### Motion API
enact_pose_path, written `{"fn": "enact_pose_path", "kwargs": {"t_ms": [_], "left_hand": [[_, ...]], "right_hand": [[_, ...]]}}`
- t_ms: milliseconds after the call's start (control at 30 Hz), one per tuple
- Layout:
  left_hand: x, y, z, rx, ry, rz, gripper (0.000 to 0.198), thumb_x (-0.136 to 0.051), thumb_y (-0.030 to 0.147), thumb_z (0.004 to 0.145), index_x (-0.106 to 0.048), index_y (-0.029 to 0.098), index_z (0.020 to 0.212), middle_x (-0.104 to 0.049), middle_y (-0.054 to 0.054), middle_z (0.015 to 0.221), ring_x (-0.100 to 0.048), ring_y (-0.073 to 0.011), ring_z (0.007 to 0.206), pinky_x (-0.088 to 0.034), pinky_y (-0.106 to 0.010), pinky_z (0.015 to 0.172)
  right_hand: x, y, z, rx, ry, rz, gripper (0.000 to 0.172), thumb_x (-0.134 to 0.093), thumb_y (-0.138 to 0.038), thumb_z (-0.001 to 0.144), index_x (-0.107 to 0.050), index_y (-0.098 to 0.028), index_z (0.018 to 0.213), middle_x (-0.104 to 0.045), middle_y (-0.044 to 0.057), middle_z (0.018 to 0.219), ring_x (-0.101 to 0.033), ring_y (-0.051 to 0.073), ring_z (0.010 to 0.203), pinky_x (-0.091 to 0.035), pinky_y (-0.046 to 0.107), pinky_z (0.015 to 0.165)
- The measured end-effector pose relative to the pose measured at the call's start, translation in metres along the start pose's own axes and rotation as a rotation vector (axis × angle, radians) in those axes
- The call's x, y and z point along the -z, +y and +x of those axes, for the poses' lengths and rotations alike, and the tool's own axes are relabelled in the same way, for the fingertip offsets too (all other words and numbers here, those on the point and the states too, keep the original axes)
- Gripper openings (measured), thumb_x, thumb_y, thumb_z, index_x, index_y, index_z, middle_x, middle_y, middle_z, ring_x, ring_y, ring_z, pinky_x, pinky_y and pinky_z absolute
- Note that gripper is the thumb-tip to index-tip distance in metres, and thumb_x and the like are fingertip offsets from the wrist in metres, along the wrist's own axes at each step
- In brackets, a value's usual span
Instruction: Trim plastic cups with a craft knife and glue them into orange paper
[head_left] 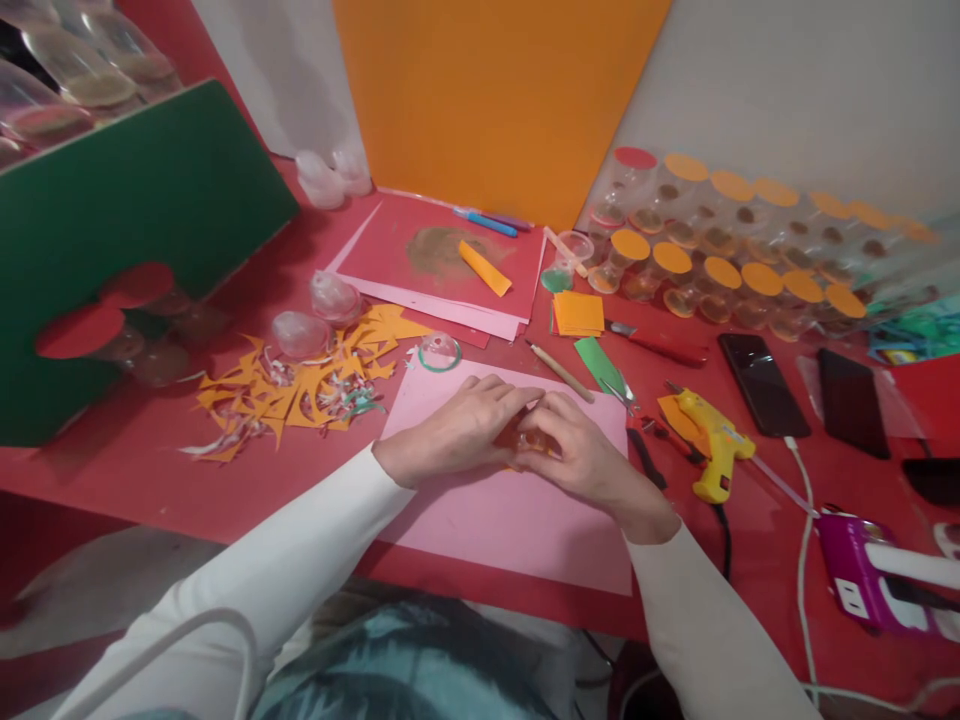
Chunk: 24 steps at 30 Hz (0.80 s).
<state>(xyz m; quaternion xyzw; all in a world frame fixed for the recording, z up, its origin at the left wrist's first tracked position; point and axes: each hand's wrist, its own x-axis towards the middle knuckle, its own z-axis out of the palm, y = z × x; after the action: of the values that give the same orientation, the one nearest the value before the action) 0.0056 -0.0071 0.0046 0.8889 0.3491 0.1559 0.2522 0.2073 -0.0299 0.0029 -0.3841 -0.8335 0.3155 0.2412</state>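
While my left hand [466,425] and right hand [581,447], both partly curled, hold a small clear piece [534,440] over the pink sheet [517,530] near the front edge of the table [142,470], I judge this an adjusting step, calling next for even pressure; orange-topped containers [722,272] line the back edge.

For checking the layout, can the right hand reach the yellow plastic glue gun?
Probably yes: the glue gun lies close beyond a low black object, though the right hand is busy with a clear piece.
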Motion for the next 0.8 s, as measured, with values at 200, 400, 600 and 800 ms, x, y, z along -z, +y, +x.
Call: {"fn": "enact_pose_path", "kwargs": {"t_ms": [200,400,600,800], "left_hand": [[-0.0016,-0.0012,0.0001,0.007,-0.029,0.008,0.062,-0.078,0.032,0.082,-0.050,0.016,0.135,-0.070,-0.011,0.102,-0.062,-0.0265,0.097,-0.047,-0.039,0.086],[-0.0007,0.0000,0.0016,0.029,-0.038,-0.010,0.067,-0.081,0.029,0.078,-0.049,0.017,0.135,-0.069,-0.010,0.104,-0.062,-0.0274,0.100,-0.047,-0.039,0.087],[0.0007,0.0020,0.0007,0.016,-0.049,-0.015,0.059,-0.079,0.027,0.080,-0.052,0.018,0.131,-0.069,-0.008,0.099,-0.061,-0.0258,0.096,-0.046,-0.038,0.086],[0.0025,0.0038,0.0009,0.016,-0.049,-0.047,0.063,-0.083,0.033,0.077,-0.053,0.016,0.130,-0.069,-0.008,0.097,-0.060,-0.0254,0.094,-0.046,-0.038,0.086]], "right_hand": [[-0.0008,-0.0022,0.0008,0.010,0.029,-0.043,0.020,-0.071,-0.040,0.090,-0.065,-0.022,0.095,-0.061,0.007,0.095,-0.058,0.025,0.093,-0.051,0.041,0.084],[0.0023,0.0028,-0.0019,0.104,0.038,0.062,0.012,-0.062,-0.031,0.096,-0.068,-0.025,0.103,-0.067,0.008,0.106,-0.059,0.026,0.105,-0.051,0.043,0.090],[0.0031,0.0029,-0.0015,0.068,0.029,0.038,0.013,-0.062,-0.034,0.096,-0.065,-0.023,0.090,-0.063,0.007,0.097,-0.058,0.024,0.098,-0.051,0.040,0.084],[0.0003,-0.0005,-0.0011,0.039,0.035,-0.009,0.019,-0.063,-0.040,0.095,-0.062,-0.023,0.087,-0.060,0.006,0.089,-0.057,0.024,0.091,-0.051,0.039,0.082]]}}
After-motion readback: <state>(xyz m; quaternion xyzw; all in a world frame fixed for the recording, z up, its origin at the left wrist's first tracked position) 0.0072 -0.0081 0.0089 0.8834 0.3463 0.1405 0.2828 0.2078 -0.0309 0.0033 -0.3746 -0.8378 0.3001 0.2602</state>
